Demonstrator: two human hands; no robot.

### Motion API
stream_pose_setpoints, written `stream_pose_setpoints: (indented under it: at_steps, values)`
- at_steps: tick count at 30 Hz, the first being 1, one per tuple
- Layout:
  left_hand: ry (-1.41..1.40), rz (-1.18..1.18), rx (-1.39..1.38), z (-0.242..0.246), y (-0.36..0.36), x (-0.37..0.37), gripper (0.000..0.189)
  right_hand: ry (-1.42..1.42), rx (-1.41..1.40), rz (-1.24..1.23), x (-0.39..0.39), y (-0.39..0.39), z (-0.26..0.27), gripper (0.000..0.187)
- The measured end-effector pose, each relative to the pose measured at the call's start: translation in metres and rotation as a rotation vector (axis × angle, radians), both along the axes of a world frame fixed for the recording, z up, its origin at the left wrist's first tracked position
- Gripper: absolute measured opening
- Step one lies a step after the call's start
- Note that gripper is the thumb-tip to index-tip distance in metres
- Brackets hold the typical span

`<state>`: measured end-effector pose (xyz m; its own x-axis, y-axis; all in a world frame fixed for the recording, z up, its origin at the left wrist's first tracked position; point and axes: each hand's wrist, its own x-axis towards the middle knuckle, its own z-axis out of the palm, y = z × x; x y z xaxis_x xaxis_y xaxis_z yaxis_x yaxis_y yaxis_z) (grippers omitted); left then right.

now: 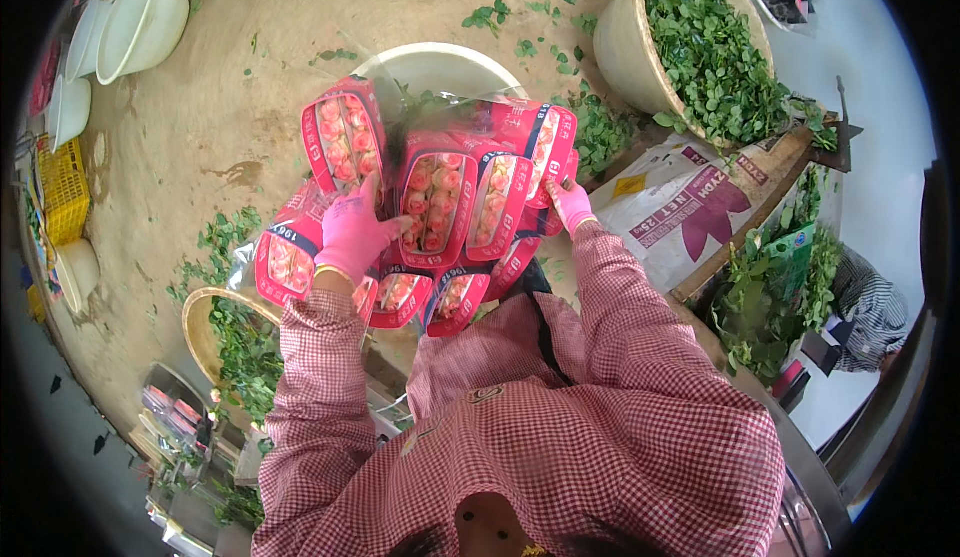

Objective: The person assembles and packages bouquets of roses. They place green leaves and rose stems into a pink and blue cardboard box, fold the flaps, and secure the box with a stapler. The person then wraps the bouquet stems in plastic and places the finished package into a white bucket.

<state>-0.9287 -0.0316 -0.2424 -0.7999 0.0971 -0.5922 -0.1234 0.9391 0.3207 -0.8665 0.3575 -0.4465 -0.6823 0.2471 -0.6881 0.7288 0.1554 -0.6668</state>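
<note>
Several packs of pink roses in printed pink wrappers stand bunched in a pale round tub (442, 53) before me. My left hand (355, 231), in a pink glove, lies over the packs with its fingers spread, between the upper left rose pack (343, 141) and the middle rose pack (437, 208). At the lower edge of the right rose pack (551, 148) are the fingertips of my right hand (570, 204), also gloved in pink; whether they grip it cannot be told. Clear film rises around the packs, and their stems are mostly hidden.
A large tub (637, 47) heaped with green leaves stands at upper right, beside a printed white sack (675, 204). Another leaf-filled tub (196, 324) is at lower left. White tubs (142, 24) and a yellow crate (64, 189) stand far left. A person in a striped sleeve (870, 309) is at right.
</note>
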Motion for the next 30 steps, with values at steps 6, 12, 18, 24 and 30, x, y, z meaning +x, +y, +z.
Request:
stream_pose_setpoints:
  at_steps: [6,12,18,24,30]
  values:
    - [-0.048,-0.178,-0.177,-0.009,0.018,-0.003,0.06,-0.117,0.382,0.364,-0.014,-0.015,0.017,0.029]
    - [0.348,-0.119,-0.028,-0.012,-0.054,0.051,0.056,0.085,0.664,0.662,0.029,-0.073,0.149,0.037]
    - [0.184,-0.21,-0.084,-0.051,-0.008,0.078,0.052,-0.023,0.835,0.44,0.065,-0.04,0.091,0.049]
    - [0.204,-0.113,-0.218,-0.037,0.006,0.072,0.029,-0.476,0.748,1.217,-0.014,-0.002,0.162,0.054]
    - [0.246,-0.093,-0.221,-0.042,0.002,0.073,0.036,0.842,0.791,0.39,-0.14,0.031,0.118,0.05]
